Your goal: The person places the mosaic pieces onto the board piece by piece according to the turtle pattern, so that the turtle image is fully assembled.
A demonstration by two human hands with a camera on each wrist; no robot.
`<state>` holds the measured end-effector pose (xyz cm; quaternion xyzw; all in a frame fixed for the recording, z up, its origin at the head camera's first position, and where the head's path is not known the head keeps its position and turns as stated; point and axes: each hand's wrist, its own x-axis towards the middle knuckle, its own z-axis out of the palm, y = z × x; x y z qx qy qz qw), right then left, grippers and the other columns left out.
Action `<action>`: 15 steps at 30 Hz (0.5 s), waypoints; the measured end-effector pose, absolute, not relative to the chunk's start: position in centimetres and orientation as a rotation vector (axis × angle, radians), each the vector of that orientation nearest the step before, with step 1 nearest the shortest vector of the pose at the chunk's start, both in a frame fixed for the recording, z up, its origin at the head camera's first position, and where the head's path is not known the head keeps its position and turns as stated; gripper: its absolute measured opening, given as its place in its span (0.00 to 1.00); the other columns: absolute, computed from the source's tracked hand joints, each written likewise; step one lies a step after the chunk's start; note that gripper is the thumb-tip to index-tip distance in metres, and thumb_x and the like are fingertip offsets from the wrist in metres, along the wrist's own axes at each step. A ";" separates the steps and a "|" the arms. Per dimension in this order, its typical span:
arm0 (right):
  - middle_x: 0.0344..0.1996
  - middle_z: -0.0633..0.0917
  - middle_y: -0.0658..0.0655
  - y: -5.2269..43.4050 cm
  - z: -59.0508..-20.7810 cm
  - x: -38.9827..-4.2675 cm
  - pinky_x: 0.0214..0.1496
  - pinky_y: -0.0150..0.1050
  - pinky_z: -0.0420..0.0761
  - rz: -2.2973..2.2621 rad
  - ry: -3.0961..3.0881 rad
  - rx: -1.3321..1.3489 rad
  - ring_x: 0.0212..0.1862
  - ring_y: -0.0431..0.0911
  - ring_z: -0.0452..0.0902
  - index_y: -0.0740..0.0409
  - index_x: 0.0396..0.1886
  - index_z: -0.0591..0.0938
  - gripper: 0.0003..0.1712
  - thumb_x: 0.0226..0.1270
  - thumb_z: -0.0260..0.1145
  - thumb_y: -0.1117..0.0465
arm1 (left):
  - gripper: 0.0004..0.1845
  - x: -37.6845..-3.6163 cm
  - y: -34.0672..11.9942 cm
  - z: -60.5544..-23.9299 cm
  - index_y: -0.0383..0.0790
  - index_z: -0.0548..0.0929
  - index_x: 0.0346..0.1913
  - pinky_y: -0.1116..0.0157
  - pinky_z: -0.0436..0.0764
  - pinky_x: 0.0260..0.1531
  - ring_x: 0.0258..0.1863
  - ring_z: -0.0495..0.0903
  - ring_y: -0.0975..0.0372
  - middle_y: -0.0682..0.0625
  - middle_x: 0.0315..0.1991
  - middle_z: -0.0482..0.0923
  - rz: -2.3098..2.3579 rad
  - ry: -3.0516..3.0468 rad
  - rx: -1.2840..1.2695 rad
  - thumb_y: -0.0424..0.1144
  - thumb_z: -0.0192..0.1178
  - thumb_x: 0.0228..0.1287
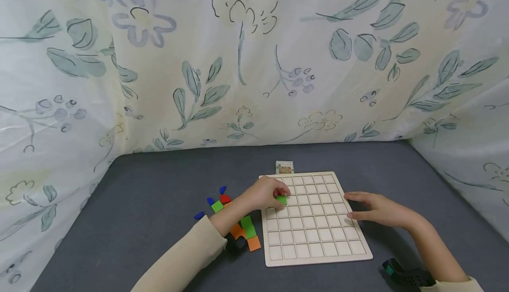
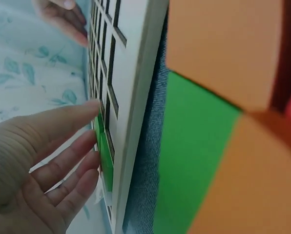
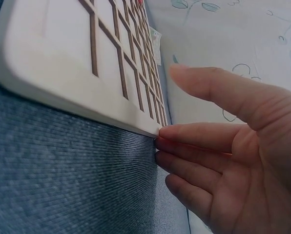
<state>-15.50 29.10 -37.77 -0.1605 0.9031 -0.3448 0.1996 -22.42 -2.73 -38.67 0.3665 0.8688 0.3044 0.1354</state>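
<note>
A pale wooden grid board (image 1: 318,248) lies on the dark grey table. My left hand (image 1: 267,193) reaches over the board's left edge, and its straight fingertips (image 2: 89,146) press a small green tile (image 1: 281,200) into a cell near that edge. In the left wrist view the green tile (image 2: 105,158) sits against the board (image 2: 135,97) under those fingers. My right hand (image 1: 371,208) lies flat at the board's right side. There its straight fingers (image 3: 194,134) touch the board's rim (image 3: 62,63) and hold nothing.
Loose coloured pieces lie left of the board: a long green piece (image 1: 247,226), orange pieces (image 1: 253,243), a red piece (image 1: 225,199) and blue pieces (image 1: 199,215). A small pattern card (image 1: 284,167) sits behind the board. Floral cloth (image 1: 254,62) walls the back and sides.
</note>
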 end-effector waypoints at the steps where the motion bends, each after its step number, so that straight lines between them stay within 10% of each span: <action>1: 0.63 0.64 0.73 29.1 -37.8 -15.5 0.55 0.64 0.65 -0.961 2.526 -0.448 0.63 0.71 0.55 0.70 0.64 0.65 0.40 0.61 0.63 0.48 | 0.15 -22.4 -2.8 -38.7 0.42 0.84 0.42 0.74 0.72 0.34 0.32 0.76 0.64 0.52 0.34 0.83 0.887 2.509 1.060 0.34 0.71 0.47; 15: 0.63 0.63 0.74 29.1 -38.0 -15.6 0.54 0.64 0.66 -0.950 2.531 -0.460 0.63 0.72 0.55 0.70 0.64 0.64 0.39 0.61 0.63 0.49 | 0.17 -22.2 -5.4 -37.2 0.40 0.81 0.50 0.72 0.75 0.38 0.40 0.78 0.60 0.48 0.44 0.82 1.040 2.382 1.076 0.41 0.64 0.57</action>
